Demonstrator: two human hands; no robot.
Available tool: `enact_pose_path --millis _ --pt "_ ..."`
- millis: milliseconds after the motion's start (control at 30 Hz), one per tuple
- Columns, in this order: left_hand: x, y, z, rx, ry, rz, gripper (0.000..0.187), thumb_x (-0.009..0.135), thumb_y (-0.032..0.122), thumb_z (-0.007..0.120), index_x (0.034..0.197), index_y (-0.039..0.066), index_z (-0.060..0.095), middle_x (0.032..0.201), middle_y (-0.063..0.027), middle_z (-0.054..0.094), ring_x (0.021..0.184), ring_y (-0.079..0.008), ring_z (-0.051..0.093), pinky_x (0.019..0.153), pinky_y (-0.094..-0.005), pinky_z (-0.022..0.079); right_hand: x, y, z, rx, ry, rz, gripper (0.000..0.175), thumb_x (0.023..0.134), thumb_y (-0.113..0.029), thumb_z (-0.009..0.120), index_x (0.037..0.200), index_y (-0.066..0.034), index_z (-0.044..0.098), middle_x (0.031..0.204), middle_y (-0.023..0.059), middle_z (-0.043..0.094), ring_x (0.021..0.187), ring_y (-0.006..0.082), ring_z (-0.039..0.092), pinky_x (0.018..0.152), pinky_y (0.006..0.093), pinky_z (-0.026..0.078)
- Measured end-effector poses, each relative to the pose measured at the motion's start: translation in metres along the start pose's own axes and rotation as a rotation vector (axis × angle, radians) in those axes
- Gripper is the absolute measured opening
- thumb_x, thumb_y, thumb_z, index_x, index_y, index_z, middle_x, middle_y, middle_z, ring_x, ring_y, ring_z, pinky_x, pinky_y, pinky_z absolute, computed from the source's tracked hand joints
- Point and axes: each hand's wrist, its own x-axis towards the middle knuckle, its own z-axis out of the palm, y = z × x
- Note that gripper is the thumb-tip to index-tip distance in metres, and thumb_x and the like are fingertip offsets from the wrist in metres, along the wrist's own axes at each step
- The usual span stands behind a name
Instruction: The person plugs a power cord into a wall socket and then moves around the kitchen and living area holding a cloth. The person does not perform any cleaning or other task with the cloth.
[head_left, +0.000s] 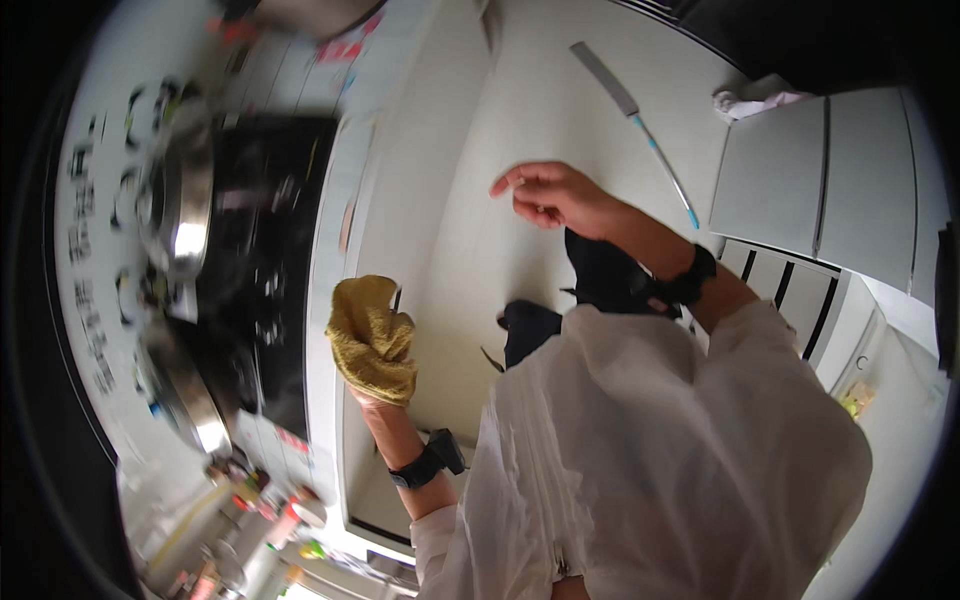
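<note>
My left hand (369, 397) is mostly hidden by a crumpled yellow-brown terry cloth (373, 330), which it grips. That cloth is near the front edge of the white counter (324, 247), overlapping the pale cabinet front in the picture. Above the pale floor (480, 240), my right hand (555, 195) is held out with its index finger extended and the other fingers loosely curled. I see nothing in it. Dark straps with small devices circle both wrists.
A black cooktop (262, 195) on the left carries a shiny metal pan (187, 202) and a second pan (187, 382), both blurred. A long flat grey duster (611, 82) with a turquoise-tipped handle lies on the floor. Grey cabinets (772, 165) stand at right.
</note>
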Motion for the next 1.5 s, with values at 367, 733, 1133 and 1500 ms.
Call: enact_pose_path --millis 367,733,1133,1500 --pt "0.232 -0.146 0.324 0.420 -0.526 -0.116 0.041 0.088 0.011 0.054 0.126 0.001 0.042 0.115 -0.0071 0.054 0.104 -0.0170 0.056 0.084 -0.0311 0.048 -0.060 -0.127 -0.180 -0.416 0.501 -0.085 0.047 0.077 -0.019 0.074 0.117 -0.0064 0.053 0.050 -0.0060 0.037 0.046 0.0034 0.034 0.045 0.0229 0.029" --pt "0.369 -0.215 0.473 0.677 -0.934 -0.464 0.035 0.092 0.022 0.056 0.123 0.007 0.052 0.120 -0.0044 0.054 0.111 -0.0142 0.050 0.095 -0.0315 0.041 -0.065 -0.183 -0.348 -0.271 1.170 -0.443 0.028 0.088 -0.012 0.061 0.112 0.0023 0.059 0.102 0.0066 0.065 0.091 0.0133 0.060 0.079 0.0279 0.049" --pt "0.473 -0.222 0.433 0.657 -0.579 -0.427 0.018 0.080 0.015 0.060 0.094 0.005 0.063 0.091 -0.0043 0.062 0.083 -0.0147 0.060 0.072 -0.0288 0.048 -0.076 -0.231 -0.456 -0.343 1.444 -0.065 0.025 0.086 -0.024 0.068 0.102 -0.0067 0.061 0.057 -0.0094 0.041 0.044 -0.0026 0.028 0.038 0.0178 0.017" --pt "0.311 -0.228 0.318 0.433 0.370 -0.015 0.028 0.090 0.020 0.055 0.109 0.000 0.059 0.098 -0.0088 0.063 0.089 -0.0161 0.059 0.081 -0.0301 0.048 0.093 -0.305 -0.489 -0.965 0.449 -0.003 0.026 0.089 -0.024 0.063 0.101 -0.0004 0.063 0.060 -0.0079 0.037 0.048 0.0017 0.024 0.042 0.0227 0.015"
